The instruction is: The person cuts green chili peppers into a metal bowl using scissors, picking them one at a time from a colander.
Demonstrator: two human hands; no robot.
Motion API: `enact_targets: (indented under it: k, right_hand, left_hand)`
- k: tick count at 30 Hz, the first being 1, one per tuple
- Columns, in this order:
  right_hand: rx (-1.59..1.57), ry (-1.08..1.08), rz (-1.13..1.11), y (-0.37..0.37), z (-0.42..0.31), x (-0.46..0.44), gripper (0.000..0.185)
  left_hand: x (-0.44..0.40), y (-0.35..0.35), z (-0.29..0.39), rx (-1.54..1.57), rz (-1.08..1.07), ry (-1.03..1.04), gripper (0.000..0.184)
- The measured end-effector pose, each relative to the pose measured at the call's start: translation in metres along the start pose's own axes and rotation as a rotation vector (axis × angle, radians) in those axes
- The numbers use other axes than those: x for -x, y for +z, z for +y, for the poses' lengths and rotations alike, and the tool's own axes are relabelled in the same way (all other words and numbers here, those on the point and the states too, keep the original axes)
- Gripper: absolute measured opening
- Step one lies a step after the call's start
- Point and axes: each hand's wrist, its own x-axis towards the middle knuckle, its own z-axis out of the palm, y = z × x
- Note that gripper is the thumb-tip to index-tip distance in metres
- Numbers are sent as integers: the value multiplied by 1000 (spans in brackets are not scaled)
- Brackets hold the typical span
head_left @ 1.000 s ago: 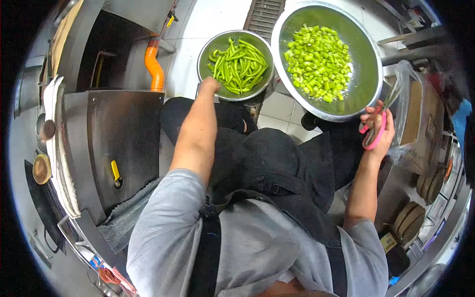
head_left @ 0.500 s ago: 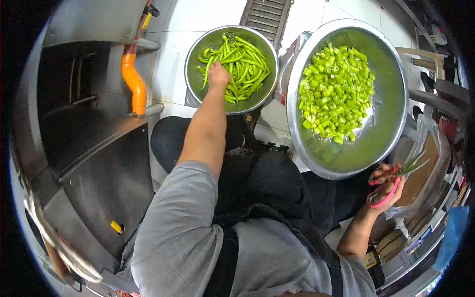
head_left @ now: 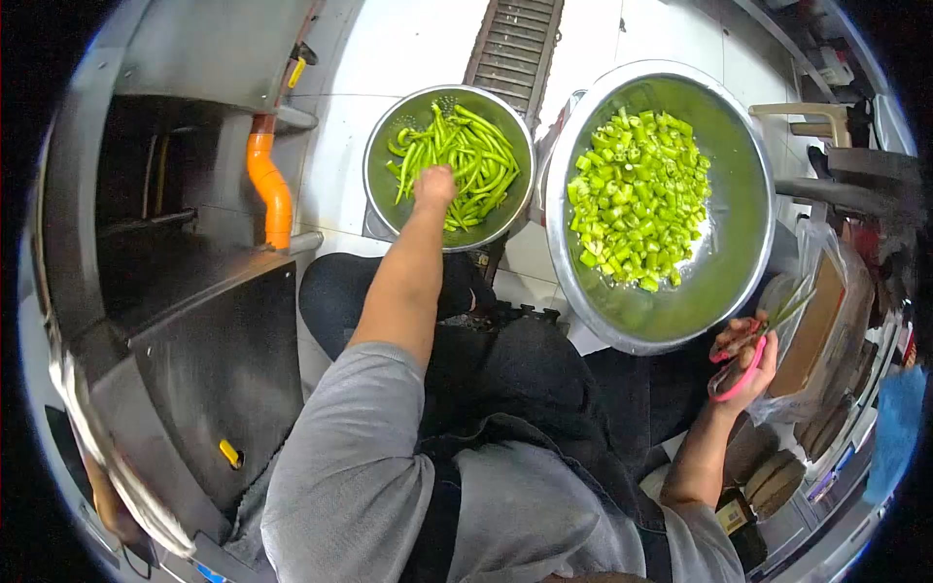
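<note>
My left hand (head_left: 434, 184) is down in a metal colander (head_left: 373, 160), its fingers curled among long green peppers (head_left: 476, 160). The fingertips are hidden by the hand itself. At the right, my right hand (head_left: 748, 367) grips a pair of scissors (head_left: 750, 355) with pink handles, its blades pointing up and away from me. Just beyond that hand stands a large oval metal basin (head_left: 671, 325). A heap of cut green pepper pieces (head_left: 641, 194) lies on its bottom.
An orange pipe (head_left: 269, 189) runs down beside a steel cabinet (head_left: 219, 379) on my left. A drain grate (head_left: 515, 49) crosses the white tiled floor (head_left: 408, 44). To the right of the scissors is a clear plastic bag (head_left: 812, 321) around something brown.
The view has shifted, so the colander and basin appear a little lower. My left hand remains among the peppers, with its fingers less visible. My right hand still holds the scissors.
</note>
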Motion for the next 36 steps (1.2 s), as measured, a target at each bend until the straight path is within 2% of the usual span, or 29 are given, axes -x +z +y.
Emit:
enact_targets:
  k: [4,9,11,12,13,15,19,21,22,24,25,29,36]
  right_hand:
    - [-52,-99,-107,-7,8,4,56]
    - [-120,-53,-127,-8,2,16,48]
    - [-116,-66,-146,-9,3,19,45]
    - [-143,-65,-149,-9,1,23,44]
    - [-151,-51,-156,-8,-1,24,43]
    - [-147,-44,-165,-9,-8,31,43]
    - [-386,32,-329,0,-16,63,42]
    - [-340,114,-459,14,-20,90,50]
    - [-316,145,-521,23,-27,105,50]
    - [-323,257,-620,40,-27,119,39]
    - [-353,237,-654,48,-20,125,39]
    - [-370,194,-664,62,-30,127,41]
    - [-419,162,-632,62,-37,116,41]
  left_hand:
    - [35,2,1,61,56,-10,28]
    - [100,-46,13,280,186,-110,33]
    - [119,-67,13,809,120,-245,35]
    - [130,-75,13,1226,41,-253,41]
    - [142,-83,11,1213,53,-234,41]
    - [178,-111,14,1763,28,-56,42]
    - [255,-159,37,1835,-21,112,35]
    - [279,-163,47,1767,-145,302,47]
    - [293,-166,55,1680,-168,338,36]
    - [317,-165,75,1650,-186,388,35]
    - [326,-163,85,1627,-179,428,35]
    - [354,-158,113,1447,-203,546,33]
    - [365,-141,125,1428,-287,634,33]
